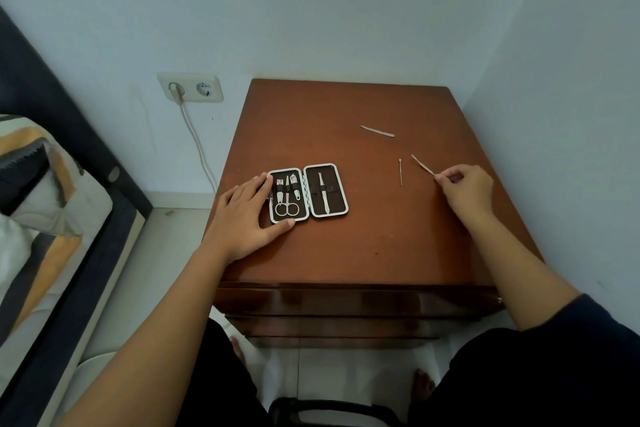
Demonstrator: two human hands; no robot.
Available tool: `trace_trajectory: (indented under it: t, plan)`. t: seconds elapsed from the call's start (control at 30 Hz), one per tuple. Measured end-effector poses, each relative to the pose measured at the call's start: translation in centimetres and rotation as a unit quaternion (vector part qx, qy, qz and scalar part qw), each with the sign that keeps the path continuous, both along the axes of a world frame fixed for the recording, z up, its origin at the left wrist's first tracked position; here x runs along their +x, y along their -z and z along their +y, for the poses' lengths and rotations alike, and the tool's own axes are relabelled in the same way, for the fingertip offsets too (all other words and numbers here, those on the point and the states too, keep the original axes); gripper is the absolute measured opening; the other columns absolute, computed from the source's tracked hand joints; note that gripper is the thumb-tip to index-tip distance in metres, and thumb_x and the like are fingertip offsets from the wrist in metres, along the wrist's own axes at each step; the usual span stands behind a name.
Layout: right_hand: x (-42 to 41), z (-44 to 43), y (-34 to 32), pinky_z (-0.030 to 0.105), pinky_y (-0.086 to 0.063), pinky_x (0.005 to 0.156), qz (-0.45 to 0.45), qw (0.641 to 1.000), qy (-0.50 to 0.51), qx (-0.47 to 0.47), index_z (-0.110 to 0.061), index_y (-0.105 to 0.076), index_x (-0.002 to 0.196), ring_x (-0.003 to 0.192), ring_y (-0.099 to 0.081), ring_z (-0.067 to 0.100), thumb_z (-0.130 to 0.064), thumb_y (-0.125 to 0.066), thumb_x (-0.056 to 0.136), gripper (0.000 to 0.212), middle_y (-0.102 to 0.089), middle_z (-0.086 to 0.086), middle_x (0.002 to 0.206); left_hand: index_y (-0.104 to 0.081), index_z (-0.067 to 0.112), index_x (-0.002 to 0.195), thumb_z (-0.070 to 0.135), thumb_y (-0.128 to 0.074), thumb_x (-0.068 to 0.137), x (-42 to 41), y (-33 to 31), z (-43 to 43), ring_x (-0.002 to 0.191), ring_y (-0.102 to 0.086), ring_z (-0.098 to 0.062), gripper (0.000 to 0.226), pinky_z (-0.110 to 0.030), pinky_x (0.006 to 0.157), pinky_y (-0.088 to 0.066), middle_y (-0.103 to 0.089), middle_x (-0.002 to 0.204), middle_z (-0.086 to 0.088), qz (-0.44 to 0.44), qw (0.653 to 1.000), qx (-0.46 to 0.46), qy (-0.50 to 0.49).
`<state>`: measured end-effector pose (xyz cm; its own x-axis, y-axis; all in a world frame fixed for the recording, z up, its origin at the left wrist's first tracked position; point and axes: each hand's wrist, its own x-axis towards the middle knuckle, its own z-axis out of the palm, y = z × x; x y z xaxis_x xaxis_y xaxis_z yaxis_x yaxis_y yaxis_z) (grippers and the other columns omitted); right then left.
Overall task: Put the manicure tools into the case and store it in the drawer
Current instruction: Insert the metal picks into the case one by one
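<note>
A small manicure case (pixel 337 206) lies open and flat on the brown nightstand top (pixel 346 253). Its left half holds scissors (pixel 286 204), clippers and another small tool; its right half holds tweezers (pixel 322 191). My left hand (pixel 247 215) rests flat on the case's left edge, fingers spread. My right hand (pixel 465 187) pinches the near end of a thin metal tool (pixel 421 164) at the right of the top. A slim ear pick (pixel 400 171) lies loose just left of it, and a metal file (pixel 377 131) lies farther back.
The nightstand's drawer fronts (pixel 346 302) are closed below the front edge. A bed with a patterned blanket (pixel 41 184) stands on the left. A wall socket (pixel 191 87) with a plugged cable sits behind. Walls close in at the back and right.
</note>
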<state>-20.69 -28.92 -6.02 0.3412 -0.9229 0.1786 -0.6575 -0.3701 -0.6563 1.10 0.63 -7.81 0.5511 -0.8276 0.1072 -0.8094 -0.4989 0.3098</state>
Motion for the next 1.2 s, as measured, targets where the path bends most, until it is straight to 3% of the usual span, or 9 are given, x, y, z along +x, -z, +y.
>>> trace_trajectory:
  t: [0.17, 0.4, 0.53, 0.6, 0.67, 0.83, 0.97, 1.07, 1.2]
  plan:
    - [0.8, -0.4, -1.5, 0.035, -0.045, 0.08, 0.083, 0.994, -0.016, 0.076, -0.002, -0.069, 0.087, 0.095, -0.06, 0.036, -0.015, -0.061, 0.086, 0.016, -0.068, 0.021, 0.099, -0.016, 0.022, 0.149, 0.08, -0.023, 0.065, -0.3, -0.3, 0.1, 0.143, -0.015, -0.013, 0.102, -0.033, 0.114, -0.007, -0.018, 0.157, 0.002, 0.005, 1.0, -0.003, -0.004]
    - [1.2, 0.0, -1.3, 0.04, -0.044, 0.086, 0.108, 0.992, -0.02, 0.064, -0.009, -0.057, 0.08, 0.102, -0.054, 0.039, -0.013, -0.054, 0.09, 0.011, -0.058, 0.024, 0.11, -0.015, 0.022, 0.149, 0.081, -0.023, 0.065, -0.1, 0.0, 0.1, 0.143, -0.015, -0.013, 0.103, -0.033, 0.115, -0.008, -0.018, 0.157, 0.003, 0.004, 1.0, 0.0, -0.004]
    - [1.1, 1.6, -1.2, 0.03, -0.037, 0.073, 0.029, 0.996, -0.027, 0.078, -0.007, -0.056, 0.087, 0.092, -0.054, 0.031, -0.008, -0.051, 0.09, 0.006, -0.056, 0.013, 0.094, -0.015, 0.022, 0.149, 0.081, -0.022, 0.064, -0.1, -0.1, 0.0, 0.143, -0.015, -0.013, 0.103, -0.034, 0.115, -0.008, -0.018, 0.157, 0.002, 0.006, 1.0, 0.001, -0.004]
    - [1.4, 3.4, -1.2, 0.027, -0.037, 0.069, -0.051, 0.992, -0.063, 0.097, -0.016, -0.057, 0.082, 0.083, -0.053, 0.025, -0.007, -0.053, 0.087, 0.012, -0.056, 0.007, 0.087, -0.015, 0.023, 0.149, 0.082, -0.022, 0.064, 0.0, -0.1, 0.1, 0.143, -0.015, -0.014, 0.103, -0.034, 0.115, -0.008, -0.018, 0.157, 0.003, 0.004, 1.0, 0.004, -0.005]
    - [2.2, 5.5, -1.3, 0.033, -0.045, 0.07, -0.102, 0.982, -0.118, 0.108, -0.028, -0.058, 0.078, 0.074, -0.055, 0.023, -0.008, -0.054, 0.085, 0.022, -0.058, 0.004, 0.079, -0.015, 0.023, 0.149, 0.082, -0.022, 0.064, 0.0, 0.0, 0.1, 0.143, -0.015, -0.014, 0.103, -0.034, 0.115, -0.008, -0.018, 0.157, 0.003, 0.004, 1.0, 0.003, -0.005]
    - [3.8, 11.2, -0.9, 0.032, -0.048, 0.065, -0.111, 0.968, -0.195, 0.113, -0.024, -0.068, 0.085, 0.061, -0.055, 0.022, -0.009, -0.058, 0.083, 0.018, -0.057, 0.0, 0.063, -0.014, 0.023, 0.149, 0.081, -0.022, 0.065, -0.1, -0.1, 0.1, 0.143, -0.015, -0.015, 0.103, -0.035, 0.115, -0.008, -0.017, 0.157, 0.002, 0.007, 1.0, 0.005, -0.006]
    - [4.0, 13.5, -0.6, 0.024, -0.046, 0.055, -0.109, 0.974, -0.158, 0.117, -0.018, -0.071, 0.079, 0.051, -0.052, 0.014, -0.01, -0.059, 0.081, 0.014, -0.056, -0.006, 0.054, -0.014, 0.022, 0.149, 0.081, -0.022, 0.065, -0.2, -0.2, 0.1, 0.143, -0.014, -0.014, 0.103, -0.035, 0.115, -0.008, -0.017, 0.157, 0.002, 0.005, 1.0, 0.009, -0.004]
    - [4.0, 14.1, -1.1, 0.014, -0.044, 0.04, -0.125, 0.971, -0.139, 0.15, -0.021, -0.069, 0.072, 0.048, -0.051, 0.013, -0.011, -0.058, 0.08, 0.017, -0.056, 0.0, 0.054, -0.014, 0.022, 0.149, 0.081, -0.021, 0.065, -0.2, -0.2, 0.1, 0.144, -0.013, -0.014, 0.103, -0.035, 0.115, -0.008, -0.017, 0.157, 0.001, 0.007, 1.0, 0.009, -0.002]
    - [3.8, 14.9, -1.2, 0.019, -0.048, 0.037, -0.131, 0.969, -0.117, 0.173, -0.021, -0.066, 0.067, 0.041, -0.052, 0.006, -0.012, -0.058, 0.081, 0.019, -0.059, 0.004, 0.055, -0.014, 0.022, 0.149, 0.081, -0.021, 0.065, -0.2, -0.2, 0.1, 0.144, -0.014, -0.015, 0.103, -0.036, 0.115, -0.008, -0.017, 0.157, 0.001, 0.005, 1.0, 0.01, -0.003]
